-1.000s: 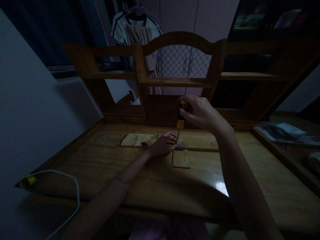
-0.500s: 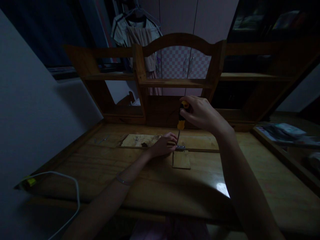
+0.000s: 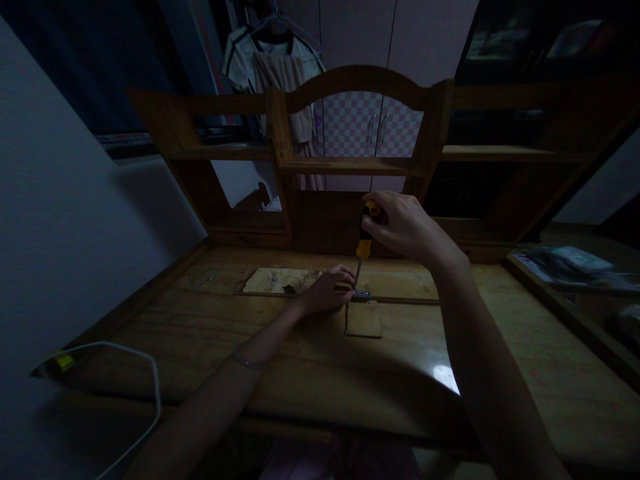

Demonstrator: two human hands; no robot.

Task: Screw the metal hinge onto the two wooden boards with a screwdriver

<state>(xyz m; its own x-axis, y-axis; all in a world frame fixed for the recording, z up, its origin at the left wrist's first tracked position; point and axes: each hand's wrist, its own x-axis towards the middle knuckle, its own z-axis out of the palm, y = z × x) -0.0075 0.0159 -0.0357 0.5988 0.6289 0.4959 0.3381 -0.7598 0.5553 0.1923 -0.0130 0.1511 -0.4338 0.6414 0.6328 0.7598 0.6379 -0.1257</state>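
My right hand (image 3: 403,223) is wrapped round the yellow-and-black handle of a screwdriver (image 3: 364,248), held nearly upright with its shaft pointing down. The tip meets the left end of a small metal plate, perhaps a hinge (image 3: 362,294), which lies along the edge of a narrow wooden strip (image 3: 400,285). Close around that tip, the fingers of my left hand (image 3: 327,288) are pinched together; whatever sits between them is too small to make out. Just in front of the plate, a small square wooden piece (image 3: 363,320) rests on the desk top.
A wooden shelf unit (image 3: 350,167) rises behind the desk (image 3: 210,333). Left of the strip is a pale, rough-edged patch (image 3: 267,281). A white cable (image 3: 153,373) loops at the front left. Papers (image 3: 583,260) lie beyond the desk's raised right edge.
My right hand and the screwdriver handle have shifted very slightly to the right. The left hand and the metal plate stay in place.
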